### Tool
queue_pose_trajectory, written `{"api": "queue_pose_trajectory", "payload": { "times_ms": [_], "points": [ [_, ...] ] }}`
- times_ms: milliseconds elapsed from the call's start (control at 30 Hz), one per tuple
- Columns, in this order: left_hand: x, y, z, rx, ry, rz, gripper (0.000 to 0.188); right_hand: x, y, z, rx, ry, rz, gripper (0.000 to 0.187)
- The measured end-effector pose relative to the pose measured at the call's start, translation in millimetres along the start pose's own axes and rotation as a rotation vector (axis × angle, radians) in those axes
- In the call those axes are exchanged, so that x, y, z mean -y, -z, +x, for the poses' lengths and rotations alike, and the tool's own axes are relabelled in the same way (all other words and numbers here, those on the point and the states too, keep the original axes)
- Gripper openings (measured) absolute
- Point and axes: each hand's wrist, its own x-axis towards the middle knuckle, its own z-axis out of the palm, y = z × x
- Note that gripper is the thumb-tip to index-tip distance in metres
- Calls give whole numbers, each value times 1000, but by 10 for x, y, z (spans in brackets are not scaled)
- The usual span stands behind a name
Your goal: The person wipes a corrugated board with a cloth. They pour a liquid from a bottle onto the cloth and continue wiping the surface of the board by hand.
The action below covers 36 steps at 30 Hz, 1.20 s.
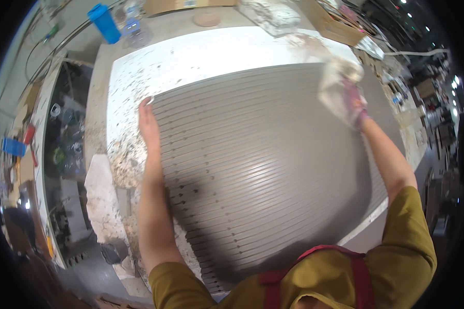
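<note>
A large grey-brown panel (273,154) with long parallel grooves lies in front of me. Small dark marks run in rows across its left part. My left hand (148,126) rests along the panel's far left edge, fingers stretched out and holding nothing I can see. At the far right, my right hand (354,103), in a pinkish glove, grips a white cloth (335,92) over the panel's surface. Motion smears both cloth and glove, so the fingers there are hard to make out.
White sheeting (201,56) specked with dark bits lies under the panel on the table. Behind stand a blue cup (104,24), a clear plastic bottle (134,31), a wrapped bundle (270,15) and a cardboard box (332,23). A crumpled white sheet (102,195) hangs at the left edge.
</note>
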Motion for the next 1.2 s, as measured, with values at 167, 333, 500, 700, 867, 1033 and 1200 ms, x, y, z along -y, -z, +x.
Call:
{"api": "queue_pose_trajectory", "payload": {
  "times_ms": [167, 333, 500, 700, 867, 1033, 1200],
  "points": [
    [450, 393, 93, 50, 76, -110, 36, 2574, -1549, -247, 15, 884, -35, 36],
    [-262, 510, -37, 145, 384, -210, 49, 3116, -640, -733, 377, 902, 74, 45],
    [-811, 689, -836, 204, 563, -541, 59, 480, 293, -575, -12, 275, 288, 34],
    [-966, 593, -998, 338, 502, -332, 58, -199, 414, -358, -114, 238, -259, 29],
    [-809, 739, -986, 289, 563, -305, 55, 2079, -313, -496, 218, 661, -211, 38],
    [-872, 716, -963, 302, 573, -246, 57, 629, -82, -162, 147, 471, 153, 32],
    [-683, 593, -954, 322, 519, -436, 55, -970, 899, -57, -208, 292, -343, 25]
  ]
}}
